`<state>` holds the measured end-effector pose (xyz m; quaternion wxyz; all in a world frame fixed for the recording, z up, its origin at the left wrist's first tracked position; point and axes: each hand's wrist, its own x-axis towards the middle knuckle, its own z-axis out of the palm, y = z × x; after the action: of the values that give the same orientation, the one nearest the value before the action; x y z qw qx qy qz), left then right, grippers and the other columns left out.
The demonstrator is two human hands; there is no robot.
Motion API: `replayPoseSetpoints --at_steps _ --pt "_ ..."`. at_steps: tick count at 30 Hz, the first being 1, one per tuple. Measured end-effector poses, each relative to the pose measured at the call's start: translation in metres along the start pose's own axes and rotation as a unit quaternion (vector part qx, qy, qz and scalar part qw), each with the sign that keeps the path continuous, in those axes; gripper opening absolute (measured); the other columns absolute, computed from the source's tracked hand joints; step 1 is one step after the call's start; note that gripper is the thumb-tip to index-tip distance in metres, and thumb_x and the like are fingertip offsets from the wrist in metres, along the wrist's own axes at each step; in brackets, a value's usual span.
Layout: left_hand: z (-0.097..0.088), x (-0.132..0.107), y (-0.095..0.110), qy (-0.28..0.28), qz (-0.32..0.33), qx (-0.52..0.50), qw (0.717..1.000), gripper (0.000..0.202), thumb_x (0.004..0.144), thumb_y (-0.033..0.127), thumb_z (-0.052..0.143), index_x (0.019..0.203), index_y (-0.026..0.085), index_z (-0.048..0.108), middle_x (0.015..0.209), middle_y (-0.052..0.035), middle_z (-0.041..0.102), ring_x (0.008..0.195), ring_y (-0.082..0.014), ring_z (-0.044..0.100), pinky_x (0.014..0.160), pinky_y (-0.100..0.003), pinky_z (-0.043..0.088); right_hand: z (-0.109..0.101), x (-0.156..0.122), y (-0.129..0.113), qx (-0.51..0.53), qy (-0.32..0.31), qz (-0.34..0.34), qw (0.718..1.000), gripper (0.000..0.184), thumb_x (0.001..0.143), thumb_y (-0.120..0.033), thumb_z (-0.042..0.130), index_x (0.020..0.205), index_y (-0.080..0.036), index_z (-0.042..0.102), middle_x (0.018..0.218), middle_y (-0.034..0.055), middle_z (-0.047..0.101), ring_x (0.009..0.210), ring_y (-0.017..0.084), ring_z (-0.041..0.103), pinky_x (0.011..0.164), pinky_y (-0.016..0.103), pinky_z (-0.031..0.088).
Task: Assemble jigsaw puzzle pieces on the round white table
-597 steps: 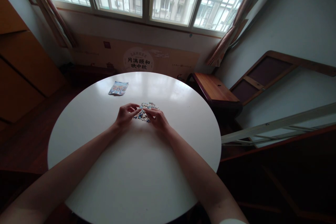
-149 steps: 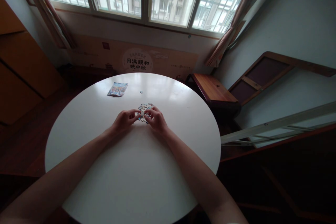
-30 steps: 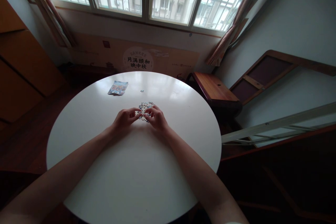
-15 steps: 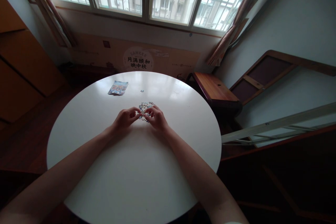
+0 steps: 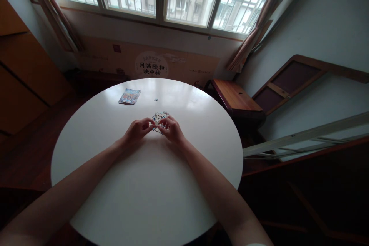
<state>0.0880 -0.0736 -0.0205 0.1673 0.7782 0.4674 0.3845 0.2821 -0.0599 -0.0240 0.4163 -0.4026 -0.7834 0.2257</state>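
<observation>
A small heap of coloured jigsaw pieces (image 5: pixel 160 115) lies near the middle of the round white table (image 5: pixel 144 184). My left hand (image 5: pixel 137 131) and my right hand (image 5: pixel 172 129) rest on the table just in front of the heap, fingertips meeting. Both pinch small puzzle pieces between thumb and fingers, and the pieces are almost hidden by the fingers. One stray piece (image 5: pixel 156 100) lies alone farther back.
A small printed picture card (image 5: pixel 129 96) lies at the table's far left. Behind the table are a barred window, a cardboard panel with printed characters (image 5: pixel 152 67) and a wooden bench (image 5: pixel 235 100) at the right. Wooden frames lean against the right wall.
Nothing has visibly moved over the last second. Compared with about 20 seconds ago, a stray piece lies apart behind the heap and the hands sit closer together.
</observation>
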Motion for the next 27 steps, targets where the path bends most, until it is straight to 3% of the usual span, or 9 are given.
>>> replayPoseSetpoints --at_steps 10,27 --pt "0.0028 0.0001 -0.0048 0.013 -0.011 0.001 1.000 0.024 0.083 0.039 0.058 0.086 0.017 0.065 0.051 0.0071 0.042 0.046 -0.0068 0.037 0.049 -0.019 0.030 -0.0023 -0.0014 -0.0047 -0.038 -0.007 0.019 0.999 0.015 0.083 -0.033 0.061 0.089 -0.020 0.063 0.085 0.0002 0.055 0.066 0.010 0.052 0.068 0.024 0.044" --pt "0.0024 0.0008 -0.0047 0.011 -0.005 -0.005 1.000 0.024 0.083 0.040 0.058 0.085 0.017 0.066 0.052 0.0065 0.045 0.047 -0.0070 0.039 0.050 -0.019 0.033 -0.0015 -0.0004 -0.0047 -0.021 -0.022 -0.001 1.000 0.009 0.084 -0.026 0.057 0.084 -0.019 0.063 0.082 0.0007 0.054 0.068 0.010 0.052 0.067 0.023 0.044"
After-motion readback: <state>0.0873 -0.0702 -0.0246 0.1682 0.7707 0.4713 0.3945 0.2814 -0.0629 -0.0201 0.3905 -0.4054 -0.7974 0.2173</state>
